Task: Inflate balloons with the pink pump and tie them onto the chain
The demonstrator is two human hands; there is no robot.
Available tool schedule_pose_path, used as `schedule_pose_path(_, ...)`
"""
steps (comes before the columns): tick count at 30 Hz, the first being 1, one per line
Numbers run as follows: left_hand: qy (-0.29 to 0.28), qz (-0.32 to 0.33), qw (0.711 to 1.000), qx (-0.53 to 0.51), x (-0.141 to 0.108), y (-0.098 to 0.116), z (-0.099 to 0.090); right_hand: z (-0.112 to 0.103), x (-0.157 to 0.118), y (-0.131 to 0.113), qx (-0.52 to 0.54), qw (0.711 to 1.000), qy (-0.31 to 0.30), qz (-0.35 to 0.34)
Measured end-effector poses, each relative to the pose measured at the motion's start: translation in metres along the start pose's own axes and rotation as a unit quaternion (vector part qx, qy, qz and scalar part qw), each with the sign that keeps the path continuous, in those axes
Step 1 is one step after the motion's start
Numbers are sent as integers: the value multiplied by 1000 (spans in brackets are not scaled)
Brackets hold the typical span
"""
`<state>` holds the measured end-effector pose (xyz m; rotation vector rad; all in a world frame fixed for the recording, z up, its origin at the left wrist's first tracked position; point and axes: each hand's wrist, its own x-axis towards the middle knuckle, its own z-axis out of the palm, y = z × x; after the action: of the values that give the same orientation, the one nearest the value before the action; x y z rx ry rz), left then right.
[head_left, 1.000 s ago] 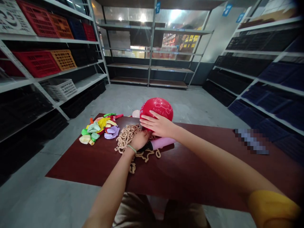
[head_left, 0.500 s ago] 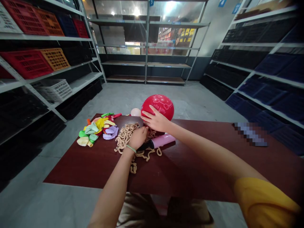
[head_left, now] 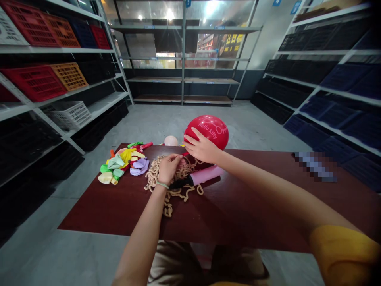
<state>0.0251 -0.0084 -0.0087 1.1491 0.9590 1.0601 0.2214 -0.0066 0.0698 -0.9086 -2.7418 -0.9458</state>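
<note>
An inflated red balloon (head_left: 210, 129) with "hello kitty" print is above the far edge of the dark red table (head_left: 119, 206). My left hand (head_left: 169, 169) pinches the balloon's red neck, over a pile of beige cord (head_left: 153, 171). My right hand (head_left: 202, 149) lies against the balloon's near left side, fingers spread, thumb side hidden. A pink hand pump (head_left: 206, 174) with a black end lies below my right hand, its black part beside my left wrist. Left of the cord is a heap of colourful deflated balloons (head_left: 120, 163).
A pale small balloon (head_left: 170, 140) shows beyond the table's far edge. A blurred flat object (head_left: 315, 167) lies at the right. Shelves with crates (head_left: 32, 81) stand left, others (head_left: 351, 79) right, with a rack (head_left: 211, 81) ahead.
The red balloon has moved right and turned, and my right hand has moved right with it. My left hand has shifted slightly left and up; the balloon's neck now shows at its fingertips.
</note>
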Motion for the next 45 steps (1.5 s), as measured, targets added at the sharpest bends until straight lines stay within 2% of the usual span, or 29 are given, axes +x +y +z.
schedule_pose_path(5,53,26,994,-89,-6,9,2,-12,5,-4,-10,1000,-3,-2)
schedule_pose_path(10,68,79,987,-123,-8,13,1,-16,6,-7,3,1000,1,7)
schedule_pose_path(19,54,62,996,-30,-5,6,2,-16,-14,-7,23,999,15,39)
schedule_pose_path(26,11,60,998,0,-10,4,8,-13,-19,-14,61,996,33,64)
schedule_pose_path(32,30,56,995,78,-9,-4,10,-20,-30,-46,86,991,50,85)
schedule_pose_path(35,42,61,992,101,-6,-8,8,-22,-48,-74,78,992,57,81)
schedule_pose_path(39,35,49,994,92,-3,-13,7,-12,-70,-115,61,991,77,86)
schedule_pose_path(42,30,53,995,83,-4,-12,7,-3,-74,-135,63,992,54,91)
schedule_pose_path(45,32,55,994,85,-5,-9,8,1,-69,-144,68,994,29,78)
